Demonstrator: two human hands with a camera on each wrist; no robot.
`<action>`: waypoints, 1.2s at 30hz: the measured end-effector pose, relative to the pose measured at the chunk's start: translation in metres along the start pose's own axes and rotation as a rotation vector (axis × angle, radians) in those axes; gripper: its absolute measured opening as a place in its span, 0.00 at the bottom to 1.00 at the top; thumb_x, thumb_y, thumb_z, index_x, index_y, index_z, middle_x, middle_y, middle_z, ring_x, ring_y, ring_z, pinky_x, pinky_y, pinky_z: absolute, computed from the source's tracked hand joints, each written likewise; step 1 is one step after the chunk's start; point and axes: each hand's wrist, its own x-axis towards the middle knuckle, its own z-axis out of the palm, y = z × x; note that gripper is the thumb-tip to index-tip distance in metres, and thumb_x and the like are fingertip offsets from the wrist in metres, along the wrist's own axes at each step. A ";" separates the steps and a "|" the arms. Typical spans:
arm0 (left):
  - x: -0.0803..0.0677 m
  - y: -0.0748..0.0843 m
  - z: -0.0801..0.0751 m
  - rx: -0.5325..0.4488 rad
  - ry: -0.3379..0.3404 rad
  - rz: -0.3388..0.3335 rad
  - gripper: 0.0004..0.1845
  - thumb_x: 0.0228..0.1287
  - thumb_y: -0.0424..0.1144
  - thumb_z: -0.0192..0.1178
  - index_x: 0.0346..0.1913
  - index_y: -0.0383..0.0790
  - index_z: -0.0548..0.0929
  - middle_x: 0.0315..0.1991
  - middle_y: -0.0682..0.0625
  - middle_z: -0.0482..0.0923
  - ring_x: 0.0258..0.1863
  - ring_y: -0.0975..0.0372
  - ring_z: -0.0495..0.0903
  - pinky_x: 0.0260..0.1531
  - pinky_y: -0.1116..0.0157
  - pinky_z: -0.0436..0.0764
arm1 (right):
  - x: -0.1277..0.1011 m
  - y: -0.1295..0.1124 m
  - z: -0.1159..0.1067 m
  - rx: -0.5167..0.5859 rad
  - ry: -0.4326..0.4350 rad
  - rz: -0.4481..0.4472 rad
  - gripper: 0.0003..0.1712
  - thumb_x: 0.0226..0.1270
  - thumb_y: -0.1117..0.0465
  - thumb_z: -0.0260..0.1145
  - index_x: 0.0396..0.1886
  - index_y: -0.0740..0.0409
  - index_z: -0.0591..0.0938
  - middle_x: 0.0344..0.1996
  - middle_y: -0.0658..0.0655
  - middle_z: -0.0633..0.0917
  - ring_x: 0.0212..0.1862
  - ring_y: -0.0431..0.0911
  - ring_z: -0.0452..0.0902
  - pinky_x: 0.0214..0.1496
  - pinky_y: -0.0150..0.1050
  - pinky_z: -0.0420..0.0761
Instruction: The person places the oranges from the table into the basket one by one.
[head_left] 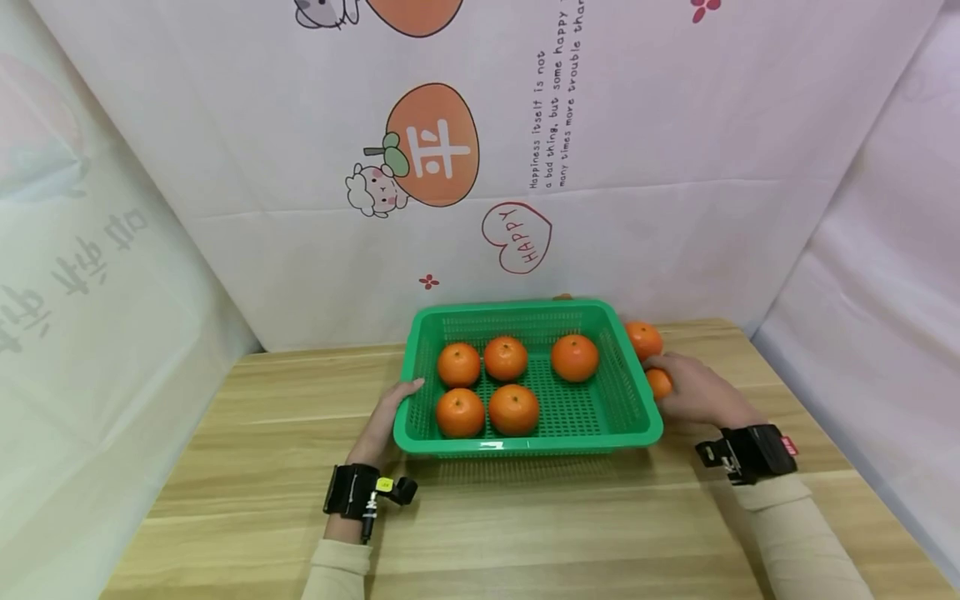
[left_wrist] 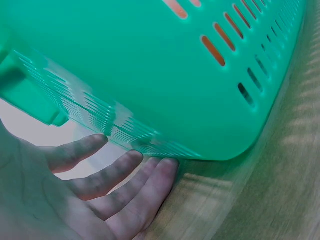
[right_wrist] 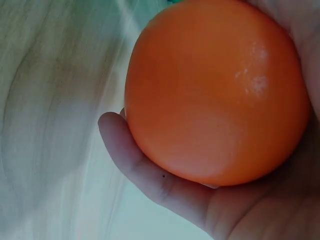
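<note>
A green slotted basket stands on the wooden table and holds several oranges. My left hand is at the basket's left side. Its fingers lie straight against the foot of the basket's wall, and the thumb reaches up to the rim. My right hand is just right of the basket, with its fingers curled round an orange. Another orange sits on the table just behind that hand.
The wooden table stretches in front of the basket and to its left. A white printed cloth backdrop stands close behind the basket, and cloth walls close in on both sides. The table's right edge runs near my right forearm.
</note>
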 end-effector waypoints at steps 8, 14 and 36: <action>-0.001 0.001 -0.002 0.001 -0.003 0.001 0.40 0.77 0.63 0.48 0.84 0.50 0.55 0.80 0.44 0.65 0.75 0.50 0.70 0.73 0.50 0.74 | 0.007 -0.005 -0.006 -0.013 0.008 0.017 0.15 0.62 0.55 0.77 0.47 0.48 0.86 0.40 0.50 0.88 0.40 0.42 0.81 0.43 0.42 0.81; -0.001 0.007 -0.003 0.000 -0.009 0.010 0.40 0.78 0.62 0.47 0.85 0.51 0.53 0.80 0.44 0.64 0.76 0.50 0.69 0.73 0.49 0.74 | 0.013 -0.011 -0.018 -0.017 0.017 0.010 0.14 0.62 0.47 0.79 0.43 0.44 0.86 0.34 0.45 0.86 0.35 0.39 0.79 0.40 0.39 0.79; -0.001 0.003 -0.001 0.008 0.004 0.008 0.41 0.77 0.62 0.48 0.85 0.50 0.54 0.80 0.43 0.65 0.75 0.51 0.71 0.74 0.49 0.73 | 0.007 -0.046 -0.059 -0.139 0.083 0.058 0.32 0.58 0.43 0.80 0.56 0.57 0.85 0.44 0.58 0.86 0.40 0.47 0.79 0.37 0.39 0.76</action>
